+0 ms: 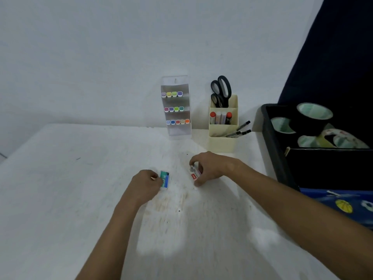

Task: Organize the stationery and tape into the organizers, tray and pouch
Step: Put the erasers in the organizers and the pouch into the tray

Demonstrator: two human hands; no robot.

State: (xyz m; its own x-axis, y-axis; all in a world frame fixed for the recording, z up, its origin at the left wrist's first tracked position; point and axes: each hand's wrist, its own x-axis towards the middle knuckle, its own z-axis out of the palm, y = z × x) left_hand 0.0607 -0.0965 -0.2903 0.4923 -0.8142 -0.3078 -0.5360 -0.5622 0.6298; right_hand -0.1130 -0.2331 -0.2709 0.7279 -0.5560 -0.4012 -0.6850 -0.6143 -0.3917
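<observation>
White, scuffed counter (pixel 60 199) fills the lower frame of the head view, and both hands work just below centre. The left hand (pixel 144 183) has its grip curled, thumb and fingertips pinching the near edge of a small eraser with a teal and blue sleeve (pixel 165 179), which lies flat on the counter. Just right of it, the right hand (pixel 212 165) arches over a second eraser with a white and red sleeve (pixel 195 172), fingers at its far end and thumb at its near end, clasping it; whether it is lifted off the counter is hard to tell.

Above centre, a clear marker organizer (pixel 176 107) stands against the wall with three rows of coloured marker caps. Beside it to the right, a cream desk organizer (pixel 223 136) holds black-handled scissors (pixel 221 90) at the back, glue sticks (pixel 221 117) in the middle and pens (pixel 240 131) leaning out of the front.

At the right edge, a black tray (pixel 270 136) holds tape rolls (pixel 311 118), partly cut off by the frame. Below it, a blue patterned pouch (pixel 343 205) shows only in part, its print blurred.
</observation>
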